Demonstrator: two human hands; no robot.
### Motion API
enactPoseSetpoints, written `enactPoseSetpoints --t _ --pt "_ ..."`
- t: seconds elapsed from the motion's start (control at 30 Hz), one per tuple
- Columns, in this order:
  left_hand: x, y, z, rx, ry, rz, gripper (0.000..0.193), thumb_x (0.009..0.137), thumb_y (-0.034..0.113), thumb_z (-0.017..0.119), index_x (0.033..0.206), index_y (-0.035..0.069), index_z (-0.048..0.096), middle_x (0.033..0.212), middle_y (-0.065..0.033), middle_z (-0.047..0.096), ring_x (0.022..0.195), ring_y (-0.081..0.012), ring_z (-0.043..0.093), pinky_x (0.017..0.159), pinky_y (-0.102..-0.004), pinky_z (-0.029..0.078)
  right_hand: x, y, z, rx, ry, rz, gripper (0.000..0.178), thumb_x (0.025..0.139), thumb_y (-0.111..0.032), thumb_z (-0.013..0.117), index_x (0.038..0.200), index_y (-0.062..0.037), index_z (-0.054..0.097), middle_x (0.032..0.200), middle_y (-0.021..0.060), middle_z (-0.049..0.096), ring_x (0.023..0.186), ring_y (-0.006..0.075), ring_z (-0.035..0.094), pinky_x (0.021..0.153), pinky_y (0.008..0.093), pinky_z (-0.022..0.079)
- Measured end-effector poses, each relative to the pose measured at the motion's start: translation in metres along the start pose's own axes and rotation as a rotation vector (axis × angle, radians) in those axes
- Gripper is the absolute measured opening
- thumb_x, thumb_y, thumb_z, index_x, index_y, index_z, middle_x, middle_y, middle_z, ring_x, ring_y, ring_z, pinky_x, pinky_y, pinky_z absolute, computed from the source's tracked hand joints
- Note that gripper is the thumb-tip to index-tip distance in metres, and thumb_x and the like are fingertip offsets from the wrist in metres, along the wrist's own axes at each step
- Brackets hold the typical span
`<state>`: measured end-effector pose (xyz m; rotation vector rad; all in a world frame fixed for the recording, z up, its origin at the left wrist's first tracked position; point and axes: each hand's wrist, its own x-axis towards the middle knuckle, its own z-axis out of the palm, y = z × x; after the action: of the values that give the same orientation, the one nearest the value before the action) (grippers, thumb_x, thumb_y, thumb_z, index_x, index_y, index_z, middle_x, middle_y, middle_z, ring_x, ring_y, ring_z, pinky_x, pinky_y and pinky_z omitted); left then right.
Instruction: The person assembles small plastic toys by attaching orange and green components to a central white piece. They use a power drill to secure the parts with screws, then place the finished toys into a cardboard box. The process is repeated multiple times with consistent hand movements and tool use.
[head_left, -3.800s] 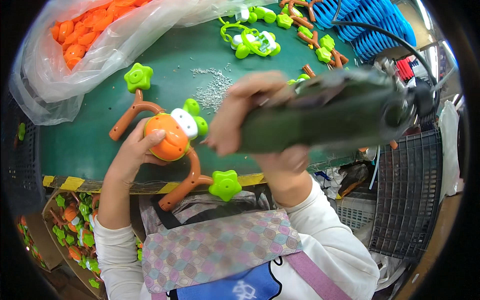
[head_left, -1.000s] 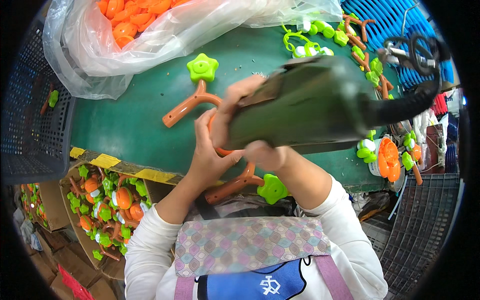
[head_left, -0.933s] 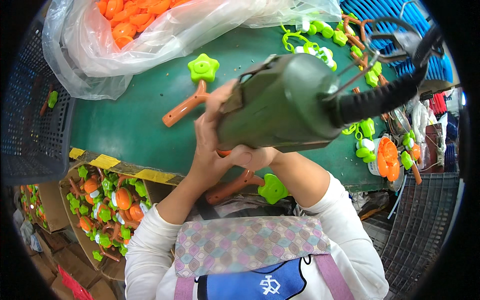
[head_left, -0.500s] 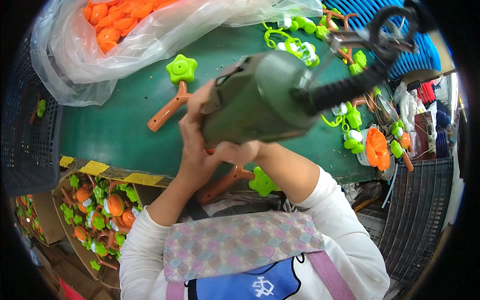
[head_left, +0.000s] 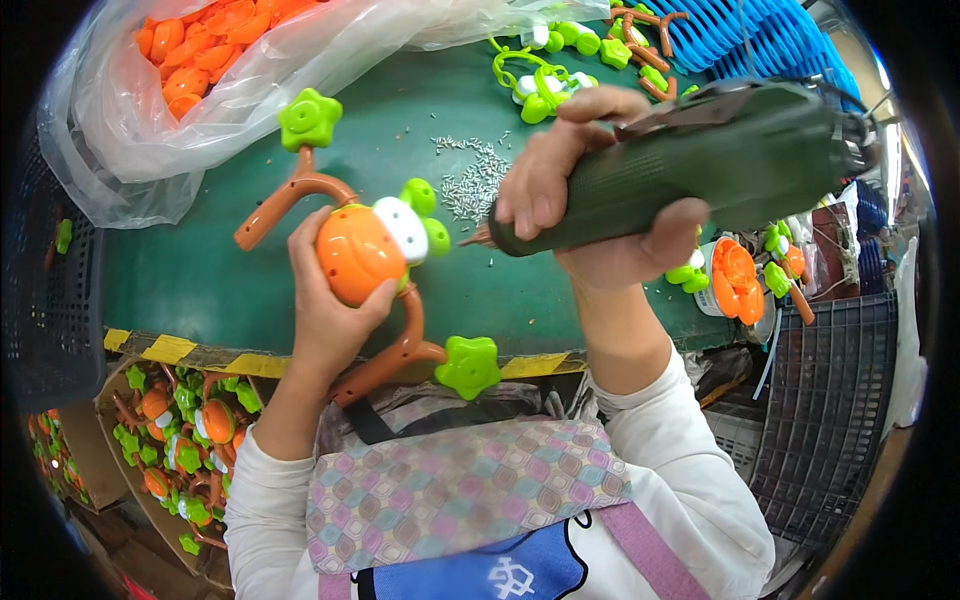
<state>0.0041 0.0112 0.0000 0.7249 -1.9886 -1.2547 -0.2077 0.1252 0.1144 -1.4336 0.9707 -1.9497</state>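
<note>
My left hand (head_left: 335, 325) is closed round a plastic toy (head_left: 358, 262) with a round orange body. A white part with green knobs sits on the toy's right side, and two brown branch-like limbs end in green stars. In my right hand (head_left: 548, 185) is a dark green electric screwdriver (head_left: 700, 180), lying almost level. Its pointed bit (head_left: 480, 237) faces left toward the toy, a short gap from the green knobs. Just beyond the bit, a scatter of small silver screws (head_left: 470, 185) covers part of the green tabletop (head_left: 200, 290).
A clear plastic bag (head_left: 130, 140) holds orange shells at the far left. Green, white and brown parts (head_left: 545, 85) and blue coiled tubing (head_left: 780, 45) lie at the far right. A tub of orange pieces (head_left: 735, 280) stands right. A cardboard box (head_left: 130, 450) of toys sits lower left.
The screwdriver has swung right and turned level, and my right hand has moved right with it. My left hand has shifted left with the toy, which now shows along with the screws.
</note>
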Motion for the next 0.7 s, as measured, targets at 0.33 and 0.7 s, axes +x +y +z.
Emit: enactPoseSetpoints --t 0.33,0.7 --pt "-0.004 -0.011 -0.002 0.053 -0.042 -0.030 0.083 0.074 0.015 0.080 0.144 0.005 0.037 0.139 -0.0174 0.040 0.128 -0.0338 0.046 0.109 -0.0450 0.040 -0.055 0.057 -0.034 -0.120 0.268 0.130 0.079 0.090 -0.066 0.059 0.126 0.0030 0.046 0.073 0.0109 0.059 0.063 0.0209 0.060 0.064 0.0386 0.054" --pt "0.029 0.026 -0.016 0.224 -0.101 0.349 0.024 0.074 0.012 0.083 0.097 0.012 0.076 0.111 -0.0051 0.064 0.119 -0.0309 0.050 0.105 -0.0458 0.038 0.006 0.038 0.022 0.462 0.201 -0.069 0.090 0.087 -0.077 0.051 0.130 0.0012 0.045 0.076 0.0119 0.060 0.065 0.0236 0.061 0.067 0.0401 0.053"
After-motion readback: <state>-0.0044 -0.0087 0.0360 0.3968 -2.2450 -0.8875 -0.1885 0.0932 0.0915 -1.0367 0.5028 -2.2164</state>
